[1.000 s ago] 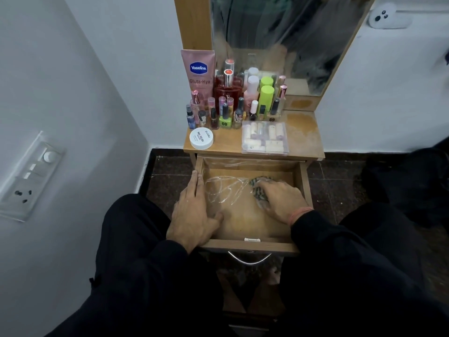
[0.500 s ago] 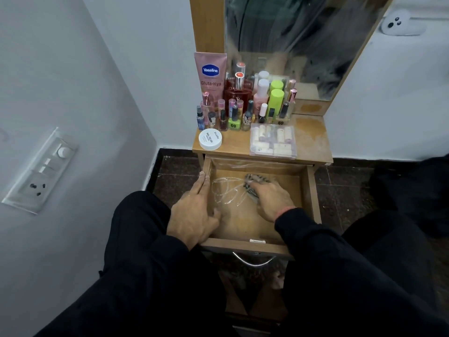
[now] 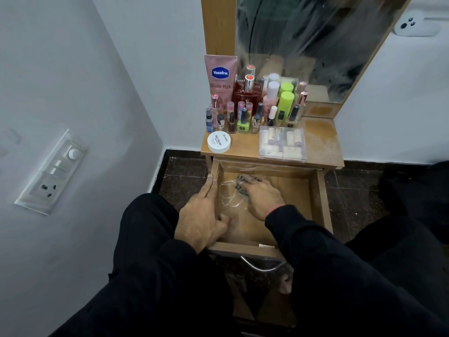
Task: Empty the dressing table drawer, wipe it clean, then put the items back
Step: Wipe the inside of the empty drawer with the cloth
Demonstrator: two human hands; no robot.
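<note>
Drawer: open wooden drawer (image 3: 320, 195), centre frame.
Left hand (image 3: 202, 216): flat, fingers straight on the drawer's left wall.
Right hand (image 3: 261, 194): pressed a dark cloth (image 3: 239, 184) down, fingers straight.

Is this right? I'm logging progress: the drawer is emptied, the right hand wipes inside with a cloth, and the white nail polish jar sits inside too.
Not quite. The head view shows the white nail polish jar on the tabletop, not inside the drawer. The right hand does wipe with the cloth.
</note>
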